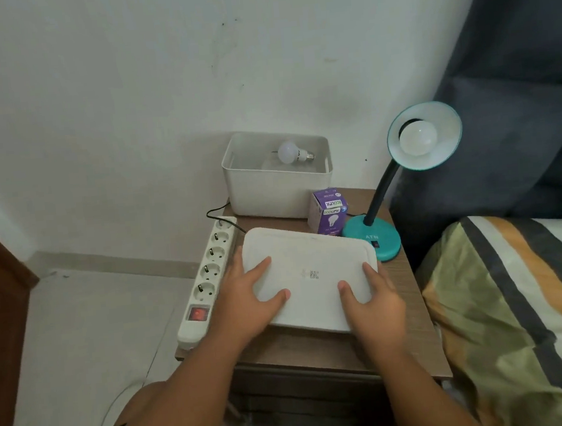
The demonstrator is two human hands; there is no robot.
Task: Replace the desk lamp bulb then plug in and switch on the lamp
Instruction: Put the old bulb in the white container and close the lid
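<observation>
A white lid is held at its near corners by the left hand and the right hand. Each grip is clamped on it, thumb laid on top. The lamp, with a bulb in its shade, is stood just beyond the right hand. A second bulb is seen in the open box behind. A power strip is laid along the left edge of the worktop, and a bed is seen to the right.

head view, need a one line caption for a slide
Left hand and right hand hold a white lid over the bedside table, beside a teal desk lamp fitted with a bulb.
</observation>
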